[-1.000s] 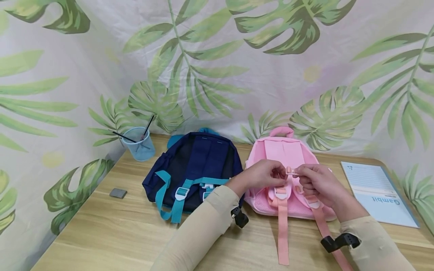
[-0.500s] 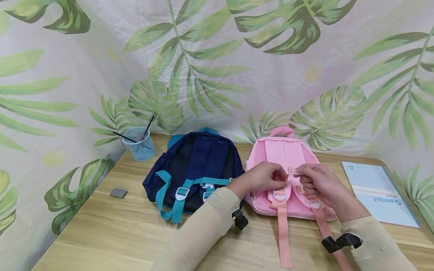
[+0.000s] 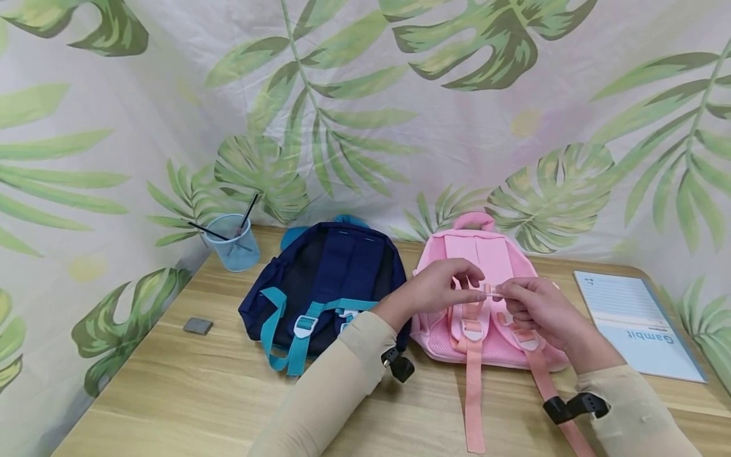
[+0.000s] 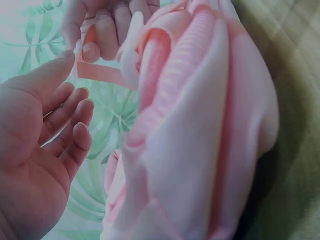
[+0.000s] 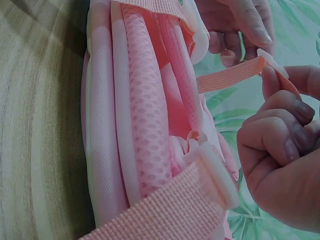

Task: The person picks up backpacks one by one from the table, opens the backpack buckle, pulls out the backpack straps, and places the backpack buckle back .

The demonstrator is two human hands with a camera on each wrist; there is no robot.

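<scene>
A pink backpack (image 3: 478, 252) lies on the table, its straps facing up. My right hand (image 3: 539, 309) pinches a small white strap buckle (image 5: 273, 62) between thumb and index finger, the other fingers curled in. From the buckle a narrow salmon strap (image 5: 232, 75) runs taut to the backpack's shoulder strap. My left hand (image 3: 442, 285) faces it from the other side, thumb tip right at the buckle's edge. In the left wrist view, the fingers (image 4: 70, 130) of that hand are loosely spread, away from the strap.
A navy backpack (image 3: 348, 266) with teal straps lies left of the pink one. A blue mesh pen cup (image 3: 234, 247) stands at the back left, and a grey eraser-like block (image 3: 198, 325) lies before it. At right is a notebook (image 3: 639, 324). Two wide salmon straps (image 3: 474, 400) trail frontward.
My left hand has risen slightly and its fingers have opened out from a curled pose, the thumb now pointing at the buckle. The right hand stays nearly in place, its pinch kept.
</scene>
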